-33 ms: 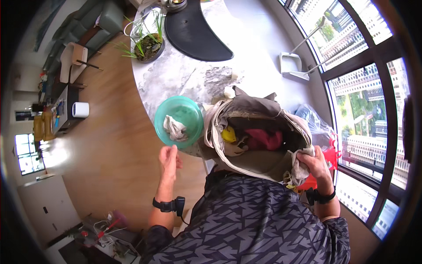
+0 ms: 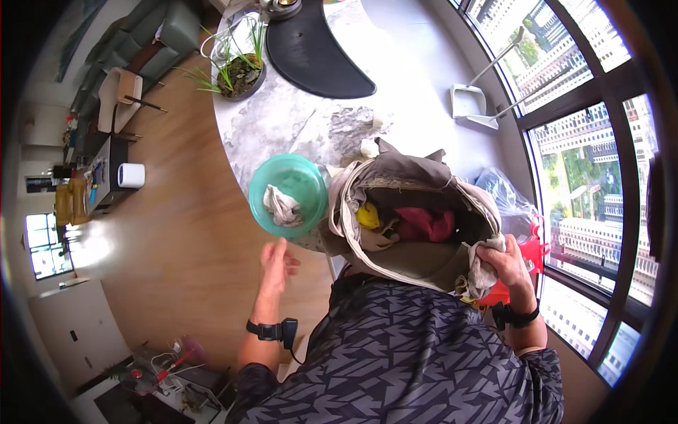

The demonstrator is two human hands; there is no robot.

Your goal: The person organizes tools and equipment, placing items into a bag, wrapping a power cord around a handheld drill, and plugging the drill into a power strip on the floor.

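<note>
Gripping crumpled grey cloth (image 2: pixel 482 273) w/ R hand (image 2: pixel 503 261), at R edge of brown fabric bag (image 2: pixel 409 167); w/ empty, slack L hand (image 2: pixel 277 265) just below, & nearer, round teal plastic bowl (image 2: pixel 309 187)

At far left on the grey-and-white marbled bench (image 2: pixel 282 127), leafy green plant (image 2: pixel 233 72) in round dark pot (image 2: pixel 256 86); right of it, black crescent-shaped mat (image 2: pixel 311 56). Nearer, round teal plastic basin (image 2: pixel 300 173), white cloth (image 2: pixel 282 206) inside. Just right, brown fabric bag (image 2: pixel 413 169); in it, yellow object (image 2: pixel 366 216) left of pink cloth (image 2: pixel 434 226). At its near-right rim, grey cloth (image 2: pixel 482 279).
</note>
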